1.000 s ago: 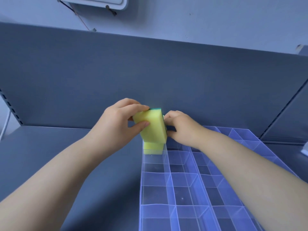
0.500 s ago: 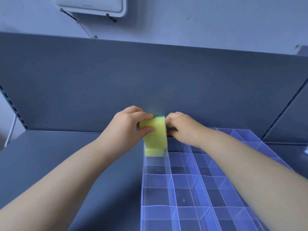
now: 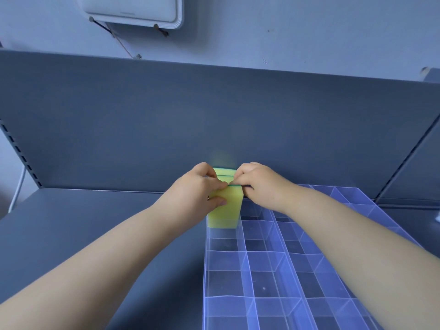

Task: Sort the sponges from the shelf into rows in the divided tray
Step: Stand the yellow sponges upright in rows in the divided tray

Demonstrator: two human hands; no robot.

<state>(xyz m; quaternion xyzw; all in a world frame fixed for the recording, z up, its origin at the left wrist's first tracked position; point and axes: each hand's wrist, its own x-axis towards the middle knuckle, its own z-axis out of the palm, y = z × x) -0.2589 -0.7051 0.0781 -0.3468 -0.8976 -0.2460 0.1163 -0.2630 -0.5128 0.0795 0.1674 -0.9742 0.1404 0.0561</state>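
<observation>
The yellow sponge [image 3: 225,214] sits lower than a second ago, my left hand [image 3: 191,196] pinching its face and my right hand [image 3: 262,184] its top edge, just before the rear sponge [image 3: 222,172] beyond my fingers, while the divided tray [image 3: 205,270] under my wrists shows only unfilled cells.

The front sponge [image 3: 225,210] is pale yellow foam capped by a thin dark-green layer along its top edge, and the rear sponge [image 3: 223,173] shows the same yellow with a green strip. The divided tray [image 3: 240,252] is clear plastic with a blue-violet tint, its partitions drawing a grid of pale lines over the dark surface beneath. The shelf [image 3: 95,234] and its back panel [image 3: 214,115] are uniform slate blue-grey, the side upright [image 3: 21,158] carries a column of small dark slots, and the wall [image 3: 285,25] is pale blue-grey with a white box [image 3: 133,8] on it.
</observation>
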